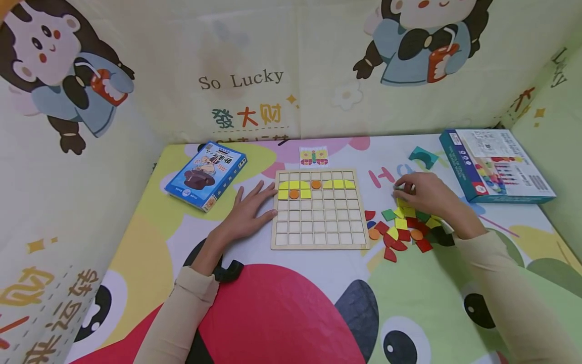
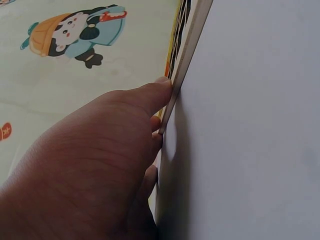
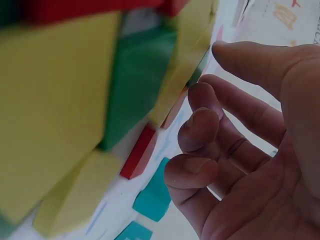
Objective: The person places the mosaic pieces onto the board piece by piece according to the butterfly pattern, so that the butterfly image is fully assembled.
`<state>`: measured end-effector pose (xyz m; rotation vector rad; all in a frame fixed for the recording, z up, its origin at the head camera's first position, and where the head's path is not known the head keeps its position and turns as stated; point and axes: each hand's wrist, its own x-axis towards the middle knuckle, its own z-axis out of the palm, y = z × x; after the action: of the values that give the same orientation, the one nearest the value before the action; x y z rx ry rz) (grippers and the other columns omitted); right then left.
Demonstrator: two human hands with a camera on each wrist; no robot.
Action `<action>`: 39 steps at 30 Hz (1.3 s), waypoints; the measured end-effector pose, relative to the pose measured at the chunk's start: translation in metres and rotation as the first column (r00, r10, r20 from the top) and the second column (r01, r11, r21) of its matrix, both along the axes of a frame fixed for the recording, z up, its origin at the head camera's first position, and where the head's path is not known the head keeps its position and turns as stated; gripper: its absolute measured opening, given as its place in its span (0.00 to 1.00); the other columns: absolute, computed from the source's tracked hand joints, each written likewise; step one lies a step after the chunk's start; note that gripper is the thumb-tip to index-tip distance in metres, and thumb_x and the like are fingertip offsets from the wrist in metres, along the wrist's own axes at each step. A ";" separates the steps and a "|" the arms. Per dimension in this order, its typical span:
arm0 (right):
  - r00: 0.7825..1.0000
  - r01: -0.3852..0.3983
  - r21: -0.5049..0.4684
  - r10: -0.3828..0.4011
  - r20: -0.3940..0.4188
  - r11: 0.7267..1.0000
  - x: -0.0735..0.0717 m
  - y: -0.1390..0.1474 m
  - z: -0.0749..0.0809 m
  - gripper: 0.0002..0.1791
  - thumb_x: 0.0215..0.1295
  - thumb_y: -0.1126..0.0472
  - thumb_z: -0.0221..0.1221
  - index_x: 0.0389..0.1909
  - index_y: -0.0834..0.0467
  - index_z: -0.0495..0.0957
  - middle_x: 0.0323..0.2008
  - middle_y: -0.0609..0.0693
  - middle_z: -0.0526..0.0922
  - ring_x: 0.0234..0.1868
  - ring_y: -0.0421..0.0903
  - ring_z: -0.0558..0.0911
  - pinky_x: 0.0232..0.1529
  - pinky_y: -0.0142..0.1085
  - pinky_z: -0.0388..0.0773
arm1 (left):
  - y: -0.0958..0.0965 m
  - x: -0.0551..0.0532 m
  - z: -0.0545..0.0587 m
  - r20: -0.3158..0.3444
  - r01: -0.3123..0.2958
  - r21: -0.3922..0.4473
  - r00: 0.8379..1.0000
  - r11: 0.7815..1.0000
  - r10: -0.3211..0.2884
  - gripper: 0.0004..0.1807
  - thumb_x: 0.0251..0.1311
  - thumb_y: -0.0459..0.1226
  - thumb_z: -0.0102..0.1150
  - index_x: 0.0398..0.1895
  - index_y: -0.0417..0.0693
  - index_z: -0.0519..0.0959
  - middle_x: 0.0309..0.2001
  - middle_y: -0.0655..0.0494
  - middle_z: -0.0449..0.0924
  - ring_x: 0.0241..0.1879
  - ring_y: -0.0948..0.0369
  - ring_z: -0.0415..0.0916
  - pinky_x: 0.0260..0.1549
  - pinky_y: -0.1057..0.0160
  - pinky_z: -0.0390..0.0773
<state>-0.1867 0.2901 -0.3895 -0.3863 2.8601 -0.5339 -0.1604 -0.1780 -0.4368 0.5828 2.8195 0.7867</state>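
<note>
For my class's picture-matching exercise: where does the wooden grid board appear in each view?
Head: the wooden grid board is near the centre.
Left wrist: upper middle, edge-on, touched by the left hand.
Right wrist: cannot be made out.
Shared landmark: the printed wall cloth, across the top, left and upper right respectively.

A long, plain beige fabric left sleeve (image 1: 175, 318) ends in a soft, wrinkled cuff (image 1: 198, 284). The long right sleeve (image 1: 514, 293) matches in colour.

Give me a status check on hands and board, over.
Left hand touching board. Right hand at loose pieces, grip unclear. Board partly filled. Blue box, teal box clear of board.
</note>
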 end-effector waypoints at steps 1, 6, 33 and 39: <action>1.000 -0.003 0.000 0.003 0.003 1.000 0.001 0.003 0.000 0.22 0.70 0.55 0.68 0.57 0.65 0.83 0.39 0.57 0.86 0.41 0.52 0.79 0.33 0.34 0.78 | 0.000 0.000 0.000 0.001 -0.001 -0.001 1.000 1.000 0.001 0.36 0.74 0.54 0.58 0.82 0.61 0.64 0.86 0.60 0.55 0.89 0.52 0.39 0.83 0.33 0.25; 1.000 0.004 -0.001 -0.004 0.012 1.000 0.001 0.010 -0.002 0.23 0.69 0.53 0.69 0.57 0.65 0.84 0.39 0.57 0.86 0.41 0.51 0.79 0.32 0.35 0.79 | 0.000 0.000 0.000 0.002 -0.002 -0.005 1.000 1.000 0.002 0.36 0.74 0.54 0.57 0.83 0.61 0.64 0.86 0.60 0.55 0.89 0.52 0.39 0.83 0.34 0.25; 1.000 0.001 0.005 -0.001 0.027 1.000 -0.004 -0.001 0.001 0.23 0.69 0.57 0.68 0.59 0.67 0.82 0.42 0.60 0.85 0.44 0.54 0.79 0.37 0.38 0.83 | 0.000 0.000 0.000 0.001 0.003 0.006 1.000 1.000 -0.003 0.37 0.74 0.55 0.57 0.83 0.60 0.63 0.86 0.59 0.55 0.89 0.51 0.39 0.83 0.33 0.25; 1.000 0.003 0.007 -0.003 0.026 1.000 -0.006 -0.008 0.000 0.22 0.70 0.57 0.68 0.58 0.67 0.82 0.42 0.61 0.85 0.44 0.54 0.79 0.40 0.40 0.85 | -0.001 0.000 0.000 0.003 0.004 0.010 1.000 1.000 -0.004 0.37 0.74 0.54 0.57 0.83 0.59 0.63 0.86 0.59 0.55 0.89 0.51 0.39 0.83 0.33 0.25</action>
<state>-0.1924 0.2819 -0.3899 -0.3706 2.8374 -0.5249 -0.1602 -0.1785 -0.4367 0.5878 2.8124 0.8006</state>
